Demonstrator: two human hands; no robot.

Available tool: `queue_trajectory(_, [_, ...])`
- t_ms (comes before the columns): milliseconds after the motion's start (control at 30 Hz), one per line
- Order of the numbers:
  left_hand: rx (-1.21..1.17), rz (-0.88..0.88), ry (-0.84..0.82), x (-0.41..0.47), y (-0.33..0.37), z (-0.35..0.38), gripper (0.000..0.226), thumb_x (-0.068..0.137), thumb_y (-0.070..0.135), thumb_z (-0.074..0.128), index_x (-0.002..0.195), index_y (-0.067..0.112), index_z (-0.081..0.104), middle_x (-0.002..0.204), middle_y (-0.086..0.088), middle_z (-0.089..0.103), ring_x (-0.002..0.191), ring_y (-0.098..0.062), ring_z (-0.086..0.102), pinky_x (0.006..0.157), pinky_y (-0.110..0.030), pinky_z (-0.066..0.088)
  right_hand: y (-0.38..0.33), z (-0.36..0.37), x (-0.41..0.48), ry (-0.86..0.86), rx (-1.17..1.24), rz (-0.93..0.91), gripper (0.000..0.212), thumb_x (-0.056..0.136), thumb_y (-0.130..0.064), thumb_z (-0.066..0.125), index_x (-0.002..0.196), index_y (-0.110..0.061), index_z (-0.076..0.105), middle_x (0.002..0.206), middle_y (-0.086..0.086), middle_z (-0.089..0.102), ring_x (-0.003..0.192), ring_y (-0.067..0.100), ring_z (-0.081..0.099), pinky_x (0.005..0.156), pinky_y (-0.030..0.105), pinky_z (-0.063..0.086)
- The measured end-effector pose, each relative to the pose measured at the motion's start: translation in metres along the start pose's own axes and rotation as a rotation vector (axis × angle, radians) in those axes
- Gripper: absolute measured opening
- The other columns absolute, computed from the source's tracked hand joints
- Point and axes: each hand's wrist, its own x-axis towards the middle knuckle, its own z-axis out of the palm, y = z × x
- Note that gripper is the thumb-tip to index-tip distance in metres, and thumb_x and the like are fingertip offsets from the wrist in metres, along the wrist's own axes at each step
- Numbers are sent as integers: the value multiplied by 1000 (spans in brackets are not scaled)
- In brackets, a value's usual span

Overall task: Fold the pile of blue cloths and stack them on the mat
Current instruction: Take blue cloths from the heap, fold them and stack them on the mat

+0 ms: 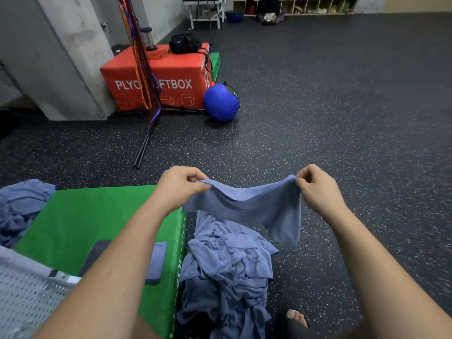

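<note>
I hold one blue cloth (pixel 254 206) stretched in the air between both hands. My left hand (pixel 179 189) pinches its left corner and my right hand (pixel 318 189) pinches its right corner; the cloth sags in the middle and hangs down on the right. Below it a loose pile of blue cloths (pixel 227 272) lies on the floor, right beside the green mat (pixel 80 221). A folded blue cloth (pixel 157 263) lies on the mat, partly hidden by my left forearm. Another heap of blue cloths (pixel 19 209) sits at the mat's far left edge.
A red plyo box (pixel 159 79) with a black bag on top stands ahead on the left, a blue ball (pixel 220 101) beside it. A stand with black legs (pixel 144 145) reaches toward the mat. My sandalled foot (pixel 296 319) is beside the pile. Dark speckled floor spreads right.
</note>
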Motion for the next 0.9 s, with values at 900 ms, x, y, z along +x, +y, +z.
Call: queue_trajectory(900, [-392, 76, -172, -10, 25, 16, 10, 93, 17, 83, 90, 9, 78, 80, 1, 75, 74, -5, 62, 73, -20, 49, -49, 49, -31, -369, 294, -407, 16, 93, -37, 73, 90, -23, 67, 83, 12, 68, 72, 11, 53, 70, 49, 51])
